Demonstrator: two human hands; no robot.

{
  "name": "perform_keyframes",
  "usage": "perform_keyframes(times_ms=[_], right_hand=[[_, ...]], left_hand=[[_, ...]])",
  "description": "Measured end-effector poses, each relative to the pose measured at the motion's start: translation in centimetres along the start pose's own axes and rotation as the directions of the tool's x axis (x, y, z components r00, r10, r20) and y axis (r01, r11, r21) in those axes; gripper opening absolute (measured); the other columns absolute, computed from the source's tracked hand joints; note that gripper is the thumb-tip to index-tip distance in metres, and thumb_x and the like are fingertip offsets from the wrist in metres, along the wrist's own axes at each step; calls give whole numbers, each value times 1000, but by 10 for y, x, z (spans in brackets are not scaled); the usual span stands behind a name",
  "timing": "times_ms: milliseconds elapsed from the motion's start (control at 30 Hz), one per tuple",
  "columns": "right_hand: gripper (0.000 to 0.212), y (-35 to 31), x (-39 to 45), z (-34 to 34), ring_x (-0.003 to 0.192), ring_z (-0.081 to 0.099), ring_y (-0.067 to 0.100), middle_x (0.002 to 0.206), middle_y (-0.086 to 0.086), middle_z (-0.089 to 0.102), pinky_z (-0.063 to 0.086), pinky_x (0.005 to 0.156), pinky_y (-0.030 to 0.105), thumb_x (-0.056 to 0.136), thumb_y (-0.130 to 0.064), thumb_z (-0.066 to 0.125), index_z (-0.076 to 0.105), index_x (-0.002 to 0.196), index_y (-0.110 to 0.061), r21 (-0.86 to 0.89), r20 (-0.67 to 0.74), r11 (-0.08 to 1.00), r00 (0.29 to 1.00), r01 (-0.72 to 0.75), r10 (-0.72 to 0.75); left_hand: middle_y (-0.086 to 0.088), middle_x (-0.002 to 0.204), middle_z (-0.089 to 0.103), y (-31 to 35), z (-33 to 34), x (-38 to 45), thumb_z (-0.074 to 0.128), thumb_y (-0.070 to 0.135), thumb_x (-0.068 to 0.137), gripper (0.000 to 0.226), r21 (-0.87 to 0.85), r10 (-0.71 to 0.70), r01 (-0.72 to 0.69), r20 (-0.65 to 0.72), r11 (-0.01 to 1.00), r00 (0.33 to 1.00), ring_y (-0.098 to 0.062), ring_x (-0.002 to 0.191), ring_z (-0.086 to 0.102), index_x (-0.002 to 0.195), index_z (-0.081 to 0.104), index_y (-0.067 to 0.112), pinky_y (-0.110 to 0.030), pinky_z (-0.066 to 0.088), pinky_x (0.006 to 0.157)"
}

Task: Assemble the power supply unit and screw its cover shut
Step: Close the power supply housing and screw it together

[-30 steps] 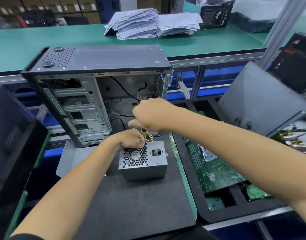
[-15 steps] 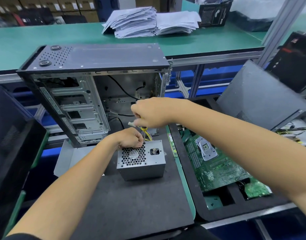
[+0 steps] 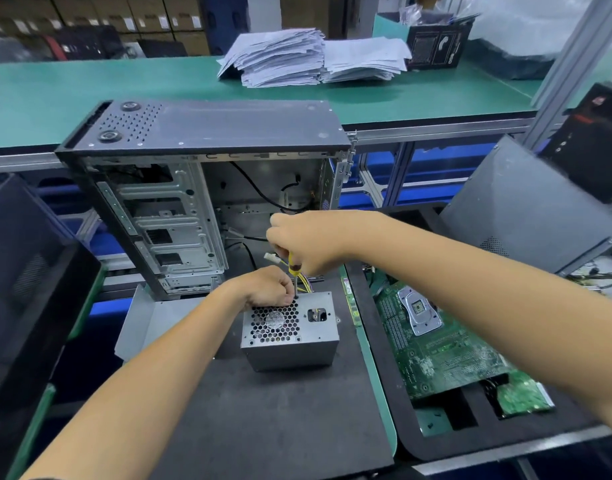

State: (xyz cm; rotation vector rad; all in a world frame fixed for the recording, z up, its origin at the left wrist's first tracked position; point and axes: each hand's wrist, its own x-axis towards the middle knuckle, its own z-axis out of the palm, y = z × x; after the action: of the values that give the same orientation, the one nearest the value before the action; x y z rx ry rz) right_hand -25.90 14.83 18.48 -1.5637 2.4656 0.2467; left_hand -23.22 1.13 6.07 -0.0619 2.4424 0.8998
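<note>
A grey metal power supply unit (image 3: 290, 344) stands on a black foam mat (image 3: 280, 420), its honeycomb fan grille facing up. My right hand (image 3: 308, 242) grips a yellow-handled screwdriver (image 3: 293, 271) held upright, its tip on the unit's far top edge. My left hand (image 3: 268, 287) rests curled on the far left corner of the unit, right beside the screwdriver shaft. Yellow wires (image 3: 306, 284) and a white connector (image 3: 270, 257) come out behind the unit. Any screw under the tip is hidden.
An open computer case (image 3: 193, 188) stands just behind the unit. A green motherboard (image 3: 443, 344) lies in a black foam tray on the right. A grey side panel (image 3: 519, 216) leans at the right. Paper stacks (image 3: 311, 57) sit on the far green bench.
The screwdriver stays upright on the unit's far edge while my right hand shifts slightly on its handle. The left hand keeps its place.
</note>
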Motion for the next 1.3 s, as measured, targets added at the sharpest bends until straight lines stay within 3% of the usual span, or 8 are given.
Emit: perform_keyframes(times_ms=[100,200,367,533,633,733,1000,1300], right_hand=[[10,-4,1,-2,78,53,21,85,2,49,42,58,32,84,-10,61,54,78,-15,7,-97,1000,995,-21,21],[43,-4,2,-1,57,36,15,68,-4,27,24,45,25,88,-19,62,28,62,-21,-32,-170,997,983,-72,66],[39,-5,8,4,55,40,14,66,1,33,28,44,28,89,-23,59,30,64,-17,-60,-172,997,984,-53,42],[33,5,9,3,70,61,20,73,7,68,48,61,33,78,-36,75,66,74,-4,378,-133,925,991,33,19],[42,18,12,6,51,43,15,59,9,56,35,51,27,81,-33,73,57,66,3,611,-178,791,973,-8,146],[44,30,17,12,50,32,14,57,2,37,27,51,29,88,-34,62,38,60,-10,679,-239,728,910,-93,339],[15,52,36,71,50,57,22,66,17,64,44,55,27,82,-10,51,60,83,1,518,198,804,955,-292,219],[13,21,82,149,63,45,27,60,6,47,33,50,24,75,-3,59,57,63,-7,253,252,946,958,-200,135]], left_hand=[[7,77,60,1,1,-1,58,4,88,25,-32,-10,10,-8,999,1000,3,53,48,67,62,16,-8,35,45],[9,73,57,3,-1,-2,57,3,88,27,-29,-17,17,5,999,1000,2,52,46,65,61,17,-8,34,44],[9,73,55,3,-1,-5,56,6,89,19,-11,-12,13,14,1000,1000,-1,58,46,74,62,16,-8,34,45],[13,85,54,7,-8,-9,53,16,94,16,216,52,-76,115,973,992,-5,76,49,100,65,7,-10,39,66],[7,62,47,9,-11,-13,54,9,92,30,145,62,-93,203,985,977,-5,47,37,63,53,16,-25,32,51],[4,63,49,3,-9,-20,60,-1,89,23,-55,87,-73,312,996,946,-7,51,38,72,54,14,-24,27,49],[15,54,54,-3,18,-30,78,3,75,30,-78,143,-121,655,990,742,-5,51,43,73,54,21,-27,29,54],[1,60,41,-11,47,-41,81,3,72,40,-94,144,-110,709,989,690,-19,54,30,70,44,18,-35,24,50]])
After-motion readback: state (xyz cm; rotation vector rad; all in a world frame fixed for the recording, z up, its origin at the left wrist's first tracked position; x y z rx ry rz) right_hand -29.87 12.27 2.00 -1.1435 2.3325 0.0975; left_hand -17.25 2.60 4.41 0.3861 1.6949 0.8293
